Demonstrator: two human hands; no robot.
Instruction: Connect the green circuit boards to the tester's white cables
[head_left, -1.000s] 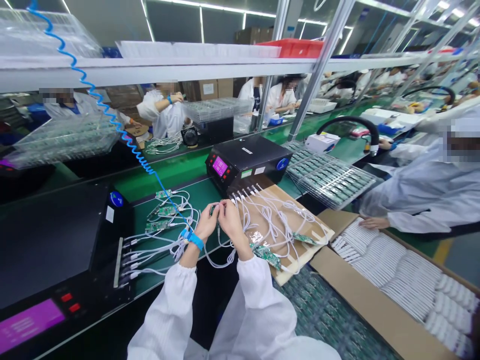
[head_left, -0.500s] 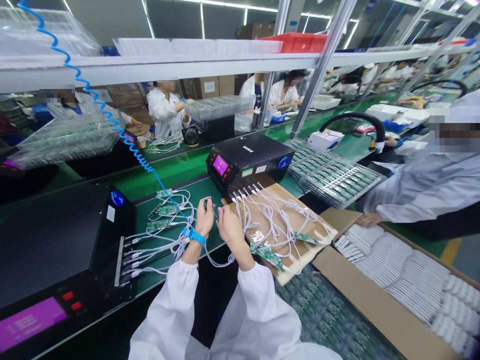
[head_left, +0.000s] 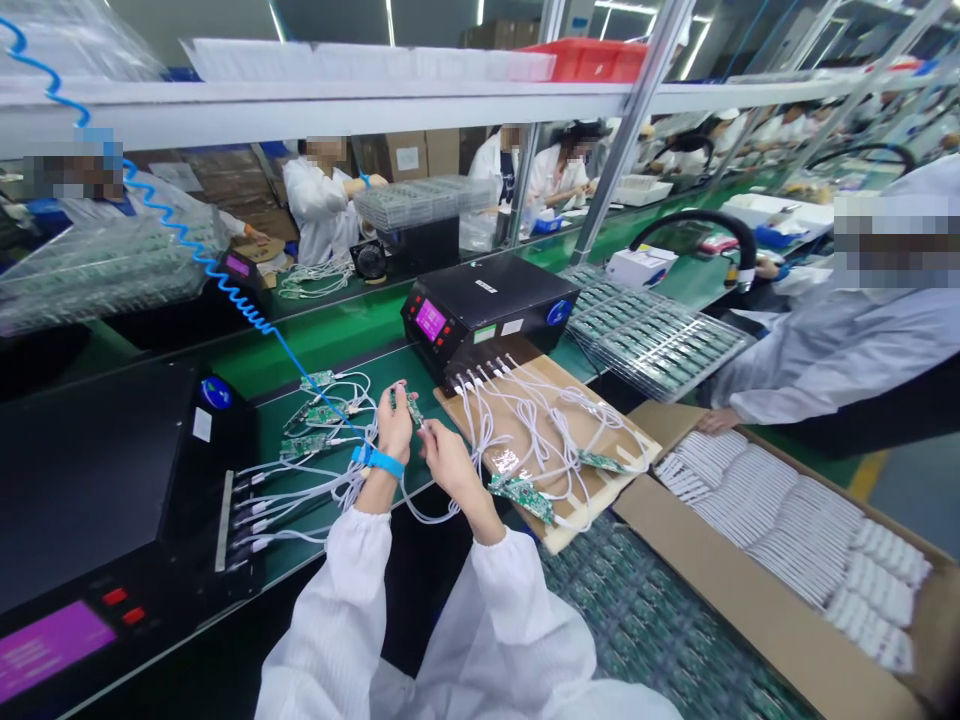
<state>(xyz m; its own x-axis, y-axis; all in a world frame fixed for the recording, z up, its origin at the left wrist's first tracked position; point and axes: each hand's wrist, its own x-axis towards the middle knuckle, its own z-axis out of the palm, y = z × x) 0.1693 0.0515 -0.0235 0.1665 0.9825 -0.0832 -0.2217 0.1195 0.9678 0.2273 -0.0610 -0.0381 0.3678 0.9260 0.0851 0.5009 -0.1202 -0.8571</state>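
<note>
My left hand [head_left: 394,430] is closed around a small green circuit board [head_left: 412,405], whose lower right end sticks out of the fingers. At that end my right hand [head_left: 450,462] pinches what looks like the plug of a white cable; the fingertips cover most of it. A loop of white cable [head_left: 431,520] hangs below both hands. A blue wrist strap [head_left: 384,461] with a coiled cord is on my left wrist. Left of my hands lie several green boards [head_left: 306,445] wired to white cables. Another wired board [head_left: 523,494] rests on the cardboard [head_left: 491,440] at right.
A black tester [head_left: 90,470] with a pink screen fills the left side; a second black tester [head_left: 487,305] stands ahead. An open carton [head_left: 697,590] of white bundled items is at right, beside a co-worker's hand [head_left: 720,420]. Trays of boards [head_left: 660,335] lie beyond.
The board in my left hand shows more clearly now. My right fingers have come down to its lower end, and the whole view has shifted slightly.
</note>
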